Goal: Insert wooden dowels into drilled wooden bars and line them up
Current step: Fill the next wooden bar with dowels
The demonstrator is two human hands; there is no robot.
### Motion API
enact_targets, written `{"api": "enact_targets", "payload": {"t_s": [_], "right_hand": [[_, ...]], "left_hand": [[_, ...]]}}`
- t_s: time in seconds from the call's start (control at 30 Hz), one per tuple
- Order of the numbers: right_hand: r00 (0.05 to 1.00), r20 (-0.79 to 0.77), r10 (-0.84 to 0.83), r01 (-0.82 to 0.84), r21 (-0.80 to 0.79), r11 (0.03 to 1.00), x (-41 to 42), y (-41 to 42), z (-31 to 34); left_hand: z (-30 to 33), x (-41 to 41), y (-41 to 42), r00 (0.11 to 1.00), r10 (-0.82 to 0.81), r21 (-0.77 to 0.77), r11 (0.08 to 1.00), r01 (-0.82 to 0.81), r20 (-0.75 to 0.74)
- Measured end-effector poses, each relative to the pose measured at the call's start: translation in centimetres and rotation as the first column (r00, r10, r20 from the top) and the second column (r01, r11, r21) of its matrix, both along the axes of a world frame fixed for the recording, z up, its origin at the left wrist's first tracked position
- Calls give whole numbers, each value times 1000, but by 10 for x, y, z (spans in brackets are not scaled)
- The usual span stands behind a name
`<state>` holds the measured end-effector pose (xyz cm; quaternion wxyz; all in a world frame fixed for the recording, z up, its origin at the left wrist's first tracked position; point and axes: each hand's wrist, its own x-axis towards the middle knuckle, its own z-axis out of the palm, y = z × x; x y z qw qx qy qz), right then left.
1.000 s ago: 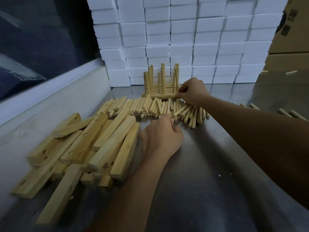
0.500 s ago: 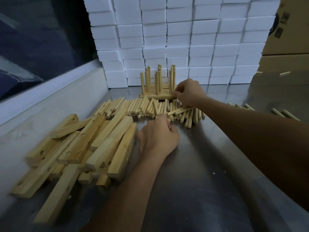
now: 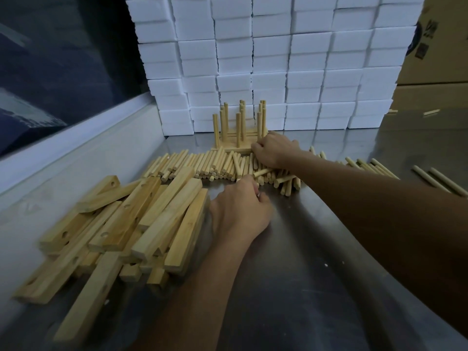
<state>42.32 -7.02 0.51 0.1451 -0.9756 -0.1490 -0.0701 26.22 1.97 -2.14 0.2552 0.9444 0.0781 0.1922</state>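
- Your left grip curls at the dowels; what it grasps, I cannot tell.
- Your right grip, curled, rests beside the doweled bars; its hold is hidden.
- Loose bars lie left on the counter.

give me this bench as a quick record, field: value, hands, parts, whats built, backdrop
left hand: fingers curled at the near edge of the loose dowels
right hand: at the end of the front finished bar
undone bars: heaped at left, holes showing
built: bars with upright dowels, lined up at back
surface: metal table
backdrop: stacked white foam blocks
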Motion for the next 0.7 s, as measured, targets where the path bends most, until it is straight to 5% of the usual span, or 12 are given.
{"api": "enact_targets", "payload": {"t_s": [0.3, 0.47, 0.7], "right_hand": [[998, -38, -47, 46, -23, 999, -8, 3, 6], [994, 113, -14, 2, 105, 994, -21, 2, 11], [990, 135, 34, -54, 147, 988, -53, -15, 19]], "left_hand": [[-2, 1, 1, 1000, -1, -4, 1000, 1, 14], [-3, 2, 1, 1000, 6, -1, 1000, -6, 19], [-4, 4, 1, 1000, 7, 12, 1000, -7, 7]]}}
